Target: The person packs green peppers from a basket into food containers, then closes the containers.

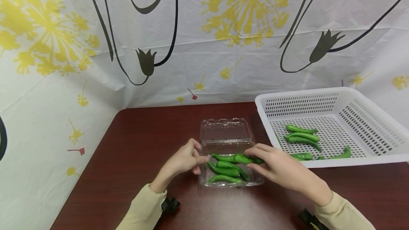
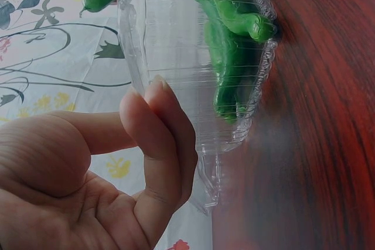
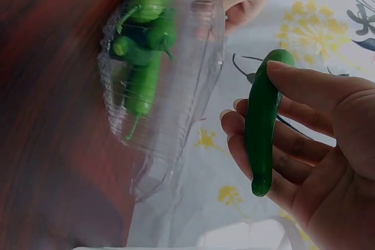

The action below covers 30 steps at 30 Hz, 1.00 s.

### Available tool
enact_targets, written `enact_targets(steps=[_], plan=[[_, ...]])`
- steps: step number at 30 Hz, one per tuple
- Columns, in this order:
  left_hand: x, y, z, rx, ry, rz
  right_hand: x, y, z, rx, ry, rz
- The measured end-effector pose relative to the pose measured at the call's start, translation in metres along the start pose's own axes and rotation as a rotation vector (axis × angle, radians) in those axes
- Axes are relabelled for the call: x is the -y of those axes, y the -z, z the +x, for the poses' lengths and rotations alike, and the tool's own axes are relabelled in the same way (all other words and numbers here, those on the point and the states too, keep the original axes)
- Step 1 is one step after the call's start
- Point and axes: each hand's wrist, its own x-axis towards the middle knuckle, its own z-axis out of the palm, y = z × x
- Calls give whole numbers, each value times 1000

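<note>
My right hand [image 1: 278, 162] holds a green chili pepper [image 3: 262, 127] between thumb and fingers, over the right part of a clear plastic clamshell box [image 1: 255, 180]. The right wrist view shows that pepper apart from the box. Several green peppers [image 1: 225, 179] lie side by side inside the box, and its hinged lid [image 1: 225, 130] is folded back, away from me. At the box's left rim, my left hand [image 1: 186, 157] pinches the edge, thumb on the inner side and curled fingers [image 2: 170, 139] outside. The right hand hides one end of the held pepper in the head view.
A white perforated plastic basket [image 1: 265, 113] stands to the right of the box, with several more green peppers [image 1: 301, 137] in it. Both stand on a dark red-brown table [image 1: 143, 134]. A patterned white cloth [image 1: 198, 59] hangs behind and to the left.
</note>
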Motion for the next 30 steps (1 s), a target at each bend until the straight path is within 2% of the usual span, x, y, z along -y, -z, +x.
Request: enact_targets(steps=[22,30], plan=[[0,0,0,-6,0,5,2,-19,-2,61,25,49],[0,-1,0,-9,-5,18,5,-24,-3,92,-13,21]])
